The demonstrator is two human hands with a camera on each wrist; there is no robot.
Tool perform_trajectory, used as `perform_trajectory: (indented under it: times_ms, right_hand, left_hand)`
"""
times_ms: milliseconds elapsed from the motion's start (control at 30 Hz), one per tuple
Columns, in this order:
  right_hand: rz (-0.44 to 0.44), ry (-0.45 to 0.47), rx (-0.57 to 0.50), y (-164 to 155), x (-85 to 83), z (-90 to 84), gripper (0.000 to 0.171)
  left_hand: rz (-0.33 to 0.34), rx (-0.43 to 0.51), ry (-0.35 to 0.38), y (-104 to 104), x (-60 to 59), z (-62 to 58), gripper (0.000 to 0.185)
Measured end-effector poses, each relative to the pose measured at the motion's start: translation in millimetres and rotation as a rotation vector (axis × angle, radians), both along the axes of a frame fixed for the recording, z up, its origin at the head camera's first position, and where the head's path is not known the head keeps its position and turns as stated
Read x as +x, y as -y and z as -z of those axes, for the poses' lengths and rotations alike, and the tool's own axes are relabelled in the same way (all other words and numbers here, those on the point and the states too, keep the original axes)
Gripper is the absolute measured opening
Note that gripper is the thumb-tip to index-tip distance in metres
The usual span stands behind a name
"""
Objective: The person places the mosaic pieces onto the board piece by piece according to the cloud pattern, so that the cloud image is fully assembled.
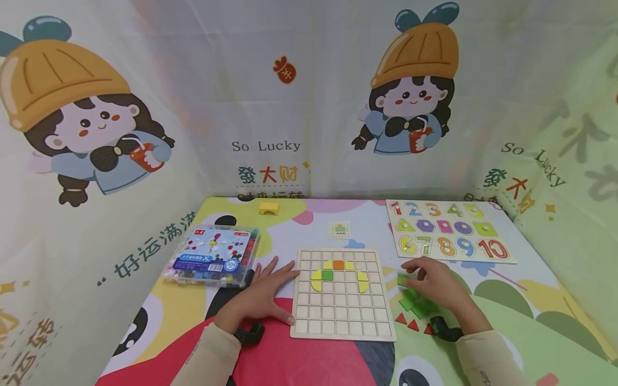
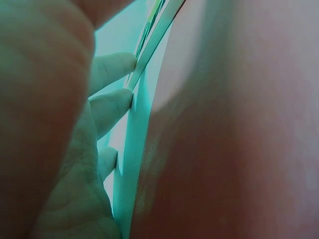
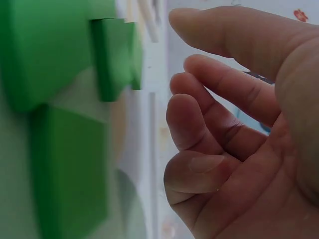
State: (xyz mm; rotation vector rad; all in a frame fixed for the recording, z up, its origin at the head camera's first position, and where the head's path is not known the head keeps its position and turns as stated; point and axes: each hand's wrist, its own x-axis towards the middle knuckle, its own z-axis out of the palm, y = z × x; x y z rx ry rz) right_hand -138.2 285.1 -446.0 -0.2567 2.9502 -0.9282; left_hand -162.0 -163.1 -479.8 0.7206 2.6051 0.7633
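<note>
A wooden grid board [image 1: 343, 338] lies on the table, bearing an orange square [image 1: 339, 265], a green square [image 1: 328, 275] and several yellow curved pieces [image 1: 363, 286]. My left hand [image 1: 260, 294] rests at the board's left side with fingers spread; in the left wrist view its fingertips [image 2: 117, 102] meet the board's edge [image 2: 157, 37]. Right of the board, my right hand [image 1: 436, 284] is over loose green squares [image 1: 406, 304]. From the right wrist, thick green blocks [image 3: 72, 174] stand beside the loosely bent fingers [image 3: 184, 119], and nothing shows between thumb and fingers.
Red triangles [image 1: 412, 325] lie near the right wrist. A small pattern card [image 1: 340, 230] is behind the board, a number puzzle [image 1: 451, 230] at back right. On the left are a clear plastic case [image 1: 212, 254] and a yellow arch block [image 1: 269, 208]. Printed cloth walls surround the table.
</note>
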Motion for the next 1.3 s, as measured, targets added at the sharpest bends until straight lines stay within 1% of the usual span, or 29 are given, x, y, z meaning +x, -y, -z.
perform_trajectory:
  times_ms: [133, 400, 967, 1300]
  right_hand:
    - [-0.008, -0.001, -0.015, 0, -2.1, 8.2, 0.038]
    - [-0.03, 0.009, 0.019, 3, -4.6, 15.4, 0.035]
    - [-0.031, 0.023, 0.017, 3, -3.2, 18.4, 0.029]
    - [-0.037, -0.042, 0.006, 3, -1.0, 15.2, 0.025]
  left_hand:
    - [-0.003, -0.005, 0.006, 0, 0.1, -0.3, 0.111]
    - [-0.008, 0.003, 0.005, 0, -0.4, -0.3, 0.113]
    - [-0.003, 0.018, 0.002, -1, 0.7, -1.7, 0.111]
    - [-0.004, 0.015, -0.008, 0, 1.0, -0.7, 0.112]
